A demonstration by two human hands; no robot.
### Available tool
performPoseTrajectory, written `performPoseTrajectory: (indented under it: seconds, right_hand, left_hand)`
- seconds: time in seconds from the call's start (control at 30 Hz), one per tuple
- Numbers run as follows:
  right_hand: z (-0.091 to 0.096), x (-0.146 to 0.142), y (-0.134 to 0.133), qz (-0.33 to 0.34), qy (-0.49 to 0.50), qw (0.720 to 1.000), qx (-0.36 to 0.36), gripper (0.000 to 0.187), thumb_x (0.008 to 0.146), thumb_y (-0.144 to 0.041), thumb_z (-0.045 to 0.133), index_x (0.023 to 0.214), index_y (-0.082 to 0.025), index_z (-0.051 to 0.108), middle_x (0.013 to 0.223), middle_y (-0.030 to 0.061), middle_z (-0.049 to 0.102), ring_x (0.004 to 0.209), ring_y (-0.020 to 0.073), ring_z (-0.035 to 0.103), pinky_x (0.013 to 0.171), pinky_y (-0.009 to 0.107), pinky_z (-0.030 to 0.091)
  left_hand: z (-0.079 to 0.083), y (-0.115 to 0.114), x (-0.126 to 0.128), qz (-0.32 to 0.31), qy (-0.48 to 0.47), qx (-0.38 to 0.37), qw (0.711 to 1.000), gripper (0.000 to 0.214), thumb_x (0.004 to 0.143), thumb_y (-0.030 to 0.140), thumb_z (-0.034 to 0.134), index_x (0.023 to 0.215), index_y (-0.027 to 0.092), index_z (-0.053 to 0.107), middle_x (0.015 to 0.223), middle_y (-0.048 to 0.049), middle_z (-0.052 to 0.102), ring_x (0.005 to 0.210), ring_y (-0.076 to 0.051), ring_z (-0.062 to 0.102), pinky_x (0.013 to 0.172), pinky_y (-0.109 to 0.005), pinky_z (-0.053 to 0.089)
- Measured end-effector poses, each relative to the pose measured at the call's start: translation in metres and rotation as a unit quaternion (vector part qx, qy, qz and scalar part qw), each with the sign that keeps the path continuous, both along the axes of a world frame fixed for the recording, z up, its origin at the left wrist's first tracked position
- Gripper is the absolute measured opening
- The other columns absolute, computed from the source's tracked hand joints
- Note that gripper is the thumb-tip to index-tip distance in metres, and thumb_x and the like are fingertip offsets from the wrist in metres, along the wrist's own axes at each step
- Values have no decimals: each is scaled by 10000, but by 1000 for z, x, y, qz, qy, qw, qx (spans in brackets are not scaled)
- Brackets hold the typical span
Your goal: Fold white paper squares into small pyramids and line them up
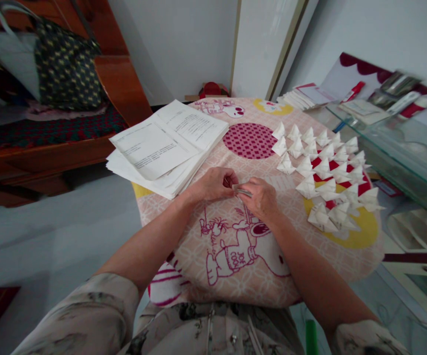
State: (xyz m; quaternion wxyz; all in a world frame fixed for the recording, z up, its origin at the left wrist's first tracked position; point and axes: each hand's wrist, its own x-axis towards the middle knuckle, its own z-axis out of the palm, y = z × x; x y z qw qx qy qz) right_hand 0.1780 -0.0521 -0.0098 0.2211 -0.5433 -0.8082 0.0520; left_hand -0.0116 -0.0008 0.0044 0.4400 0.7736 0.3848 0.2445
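Observation:
Near the middle of the cloth-covered table (pixel 213 217), my left hand (pixel 217 182) and my right hand (pixel 260 195) meet around a small folded piece of paper (pixel 240 189). The fingers of both hands are closed on it, and much of it is hidden behind them. Beyond my left forearm lies a stack of printed paper sheets (pixel 161 143), the top ones askew. To the right of my right hand, several white folded paper boats (pixel 322 167) stand in rows on the cloth.
A glass shelf (pixel 394 153) with a metal container and small items borders the table's right side. At the left stands a wooden bench (pixel 121 88) with a patterned bag (pixel 67 64) on it. A pile of papers (pixel 302 97) lies at the back right.

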Motion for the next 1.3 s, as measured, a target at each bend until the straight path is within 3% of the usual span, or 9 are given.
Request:
performPoseTrajectory:
  seconds: [0.23, 0.37, 0.73, 1.0, 1.3]
  right_hand:
    - [-1, 0, 0, 1, 0, 1000, 6, 83, 844, -236, 680, 845, -207, 759, 802, 44, 610, 790, 193, 564, 695, 292, 391]
    - [-1, 0, 0, -3, 8, 1000, 5, 88, 845, -241, 687, 856, -202, 765, 807, 52, 615, 800, 203, 575, 704, 301, 401]
    - [-3, -1, 2, -11, -6, 1000, 18, 171, 878, -271, 653, 746, -198, 735, 763, 52, 609, 769, 199, 566, 674, 306, 382]
    - [-2, -3, 3, -24, 10, 1000, -2, 172, 855, -238, 666, 693, -199, 709, 751, 46, 591, 767, 197, 553, 683, 306, 376]
    - [-2, -3, 4, -23, 19, 1000, -3, 172, 844, -212, 675, 675, -199, 698, 746, 41, 596, 757, 189, 558, 682, 304, 381]
  left_hand:
    - [1, -1, 0, -14, 14, -11, 1000, 243, 657, 228, 715, 875, 136, 658, 699, 4, 659, 633, -102, 577, 582, -209, 439]
    - [6, -4, 4, 5, 46, 17, 999, 207, 720, 270, 665, 877, 134, 672, 711, -8, 660, 640, -111, 566, 597, -228, 431]
    - [6, -18, 28, 142, 189, 142, 961, 159, 743, 209, 604, 866, 146, 683, 741, -46, 681, 654, -169, 583, 631, -283, 420]
    - [-3, -13, 27, 131, 203, 176, 954, 251, 758, 164, 566, 973, 175, 695, 784, -38, 696, 722, -182, 616, 678, -280, 438]
    - [1, -12, 26, 122, 186, 161, 962, 298, 748, 115, 539, 991, 155, 707, 742, -26, 674, 671, -166, 580, 657, -269, 416]
